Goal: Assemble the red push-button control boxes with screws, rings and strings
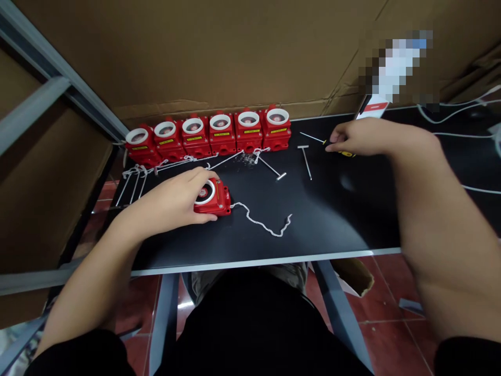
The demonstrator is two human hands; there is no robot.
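Two hands: both are the person's own, reaching from the near edge over the black counter (332,219).
Left hand (176,198): closed over a single red unit (214,197), fingers draped across its round white-rimmed face and thumb at the near side; the grip looks meant to pin it flat against the counter.
Red unit: lies near the middle-left of the counter, well apart from the others and tipped so its face points toward the hand.
Loose cord (262,222): white, running in a wavy line from the unit's right side across bare counter, slack and clear of both hands.
T-shaped pins: one (274,169) lies at a slant, another (306,159) just right of it, both flat between the hands and within easy reach.
Right hand (358,140): farther back on the right, fingertips pinched shut on a screwdriver (346,153) with a yellow-and-black handle that lies on the counter with its thin shaft pointing left.
Row of six (209,134): matching red units stand side by side, touching, along the back edge, probably parked there to keep the middle free; their white cords gather in a bunch (135,171) at the left.
Cardboard (215,52): brown sheets wall off the far side.
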